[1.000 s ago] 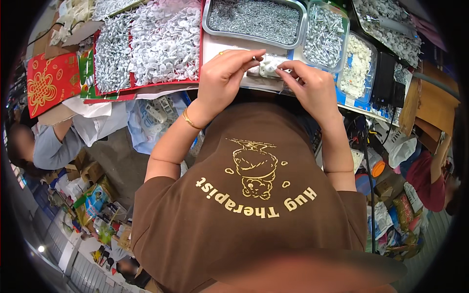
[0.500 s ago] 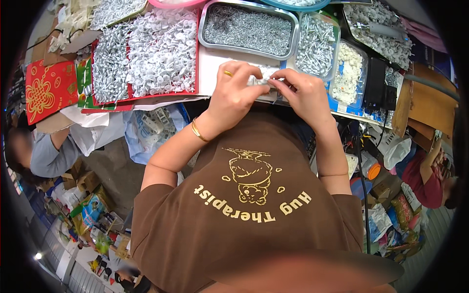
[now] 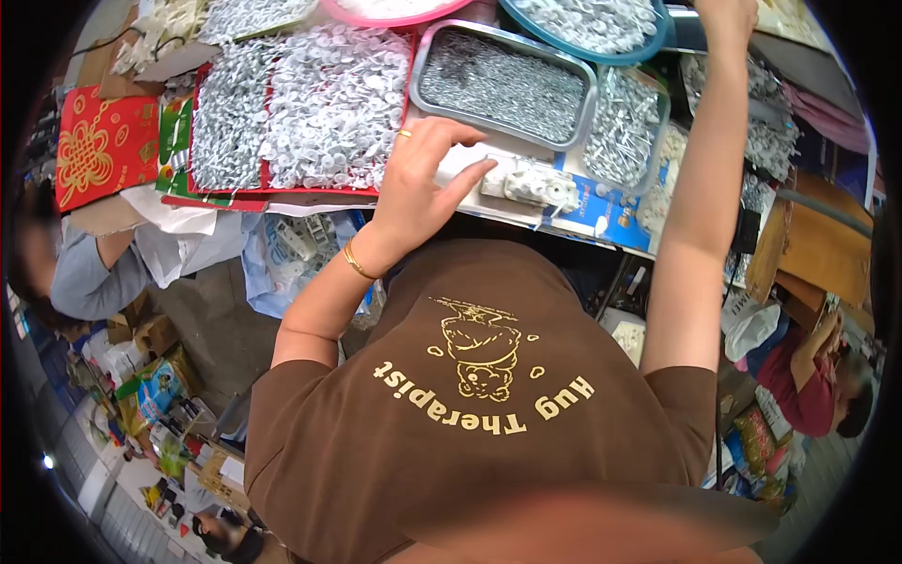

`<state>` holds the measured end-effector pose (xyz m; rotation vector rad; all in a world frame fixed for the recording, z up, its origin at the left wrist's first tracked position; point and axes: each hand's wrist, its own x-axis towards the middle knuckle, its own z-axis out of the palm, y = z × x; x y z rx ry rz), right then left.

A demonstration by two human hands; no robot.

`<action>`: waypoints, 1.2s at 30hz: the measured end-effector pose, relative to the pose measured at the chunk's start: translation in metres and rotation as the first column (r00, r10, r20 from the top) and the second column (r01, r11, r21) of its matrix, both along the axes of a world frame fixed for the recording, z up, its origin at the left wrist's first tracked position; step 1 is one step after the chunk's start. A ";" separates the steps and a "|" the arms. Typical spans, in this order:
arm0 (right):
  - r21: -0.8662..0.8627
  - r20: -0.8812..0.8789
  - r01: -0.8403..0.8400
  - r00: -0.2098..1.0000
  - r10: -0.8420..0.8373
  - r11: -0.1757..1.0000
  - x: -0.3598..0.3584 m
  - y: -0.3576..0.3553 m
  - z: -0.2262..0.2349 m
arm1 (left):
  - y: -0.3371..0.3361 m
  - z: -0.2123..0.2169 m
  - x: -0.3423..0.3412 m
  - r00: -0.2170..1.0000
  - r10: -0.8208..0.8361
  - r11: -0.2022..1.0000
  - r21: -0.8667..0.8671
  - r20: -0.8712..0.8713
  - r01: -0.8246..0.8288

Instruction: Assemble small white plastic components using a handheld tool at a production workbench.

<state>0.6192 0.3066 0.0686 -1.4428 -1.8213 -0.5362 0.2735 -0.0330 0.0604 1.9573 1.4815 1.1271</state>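
My left hand (image 3: 425, 174) hovers over the table's front edge, thumb and forefinger apart, with nothing visible between them. Beside its fingertips lies a white plastic piece (image 3: 536, 184) of several joined parts on the worktop. My right arm stretches forward and to the right, so my right hand (image 3: 728, 17) sits at the upper edge of the picture. Its fingers are cut off there, and whatever they touch is hidden. A metal tray (image 3: 590, 101) of small silver screws lies beyond the white piece. To that tray's right is a clear tray (image 3: 661, 141) of longer screws.
A red tray (image 3: 411, 61) on the left holds white round-headed pieces and silver fasteners. At the back are a teal basin (image 3: 601, 58) of white parts and a pink basin (image 3: 413, 21). My right forearm partly covers white bits (image 3: 665, 155). Other people sit at both sides.
My right hand has left the table front and reached far forward to the right. My left hand has moved slightly left and its fingers have spread. The white piece is now uncovered.
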 end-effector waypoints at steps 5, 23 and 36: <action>-0.189 0.217 0.218 0.960 -0.175 0.958 -0.015 0.059 0.001 | -0.002 -0.001 -0.032 0.987 0.118 0.990 -0.086 0.110 -0.109; -0.429 -0.343 -0.243 0.935 0.092 0.870 -0.049 -0.072 0.046 | 0.117 -0.088 -0.522 0.429 0.653 0.518 -0.046 -0.624 -0.854; -0.581 -0.650 -0.588 0.751 0.113 0.563 -0.101 -0.272 0.016 | 0.123 -0.080 -0.474 0.350 0.645 0.525 0.062 -0.679 -0.849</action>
